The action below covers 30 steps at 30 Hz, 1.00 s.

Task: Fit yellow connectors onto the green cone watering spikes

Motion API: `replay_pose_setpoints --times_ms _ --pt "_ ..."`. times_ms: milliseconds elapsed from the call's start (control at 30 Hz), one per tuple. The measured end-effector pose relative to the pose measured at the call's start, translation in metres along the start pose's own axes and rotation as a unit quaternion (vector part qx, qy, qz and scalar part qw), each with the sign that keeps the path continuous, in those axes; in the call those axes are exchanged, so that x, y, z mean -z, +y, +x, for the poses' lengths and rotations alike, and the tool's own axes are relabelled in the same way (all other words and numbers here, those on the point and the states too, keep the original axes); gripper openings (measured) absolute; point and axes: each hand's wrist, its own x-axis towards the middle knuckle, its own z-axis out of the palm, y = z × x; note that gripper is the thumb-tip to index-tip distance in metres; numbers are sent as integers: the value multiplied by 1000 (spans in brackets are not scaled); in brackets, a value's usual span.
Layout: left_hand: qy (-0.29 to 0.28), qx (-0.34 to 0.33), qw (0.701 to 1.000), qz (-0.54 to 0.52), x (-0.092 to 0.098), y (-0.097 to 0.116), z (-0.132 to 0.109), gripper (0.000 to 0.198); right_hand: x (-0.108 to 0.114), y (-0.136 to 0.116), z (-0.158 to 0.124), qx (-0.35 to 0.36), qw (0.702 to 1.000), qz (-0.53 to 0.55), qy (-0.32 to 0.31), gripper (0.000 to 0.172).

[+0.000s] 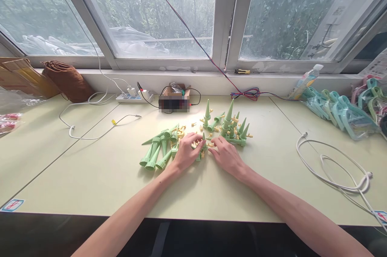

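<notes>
My left hand [189, 152] is closed round a green cone-shaped watering spike [204, 141], whose tip points up and whose lower part is partly hidden by my fingers. Just right of it, the thumb and index finger of my right hand [226, 155] close in a pinch at a small yellow valve [211, 145] on the side of this spike. Left of my hands lies a pile of loose green spikes [154, 156]. Beyond my right hand, several spikes with yellow valves [229, 120] stand upright or lie on their sides. Loose yellow valves [181, 131] are scattered between the groups.
Behind the spikes sit a small cardboard box [183, 88] and a power strip [134, 96]. White cables [335, 168] coil at the right. A brown bag [68, 81] stands back left; a bottle [306, 81] and plastic-wrapped teal clips [341, 112] are at right.
</notes>
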Motion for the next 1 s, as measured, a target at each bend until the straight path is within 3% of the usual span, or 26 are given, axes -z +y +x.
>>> replay_pose_setpoints --times_ms 233,567,1000 --pt "0 0 1000 -4 0 1 -1 11 -2 2 2 -4 1000 -27 -7 2" --pt "-1 -2 1000 -3 0 0 0 11 -2 2 2 -6 999 -35 -21 21" --pt "-3 -2 1000 -3 0 1 0 10 -3 2 2 -1 1000 -28 -12 3"
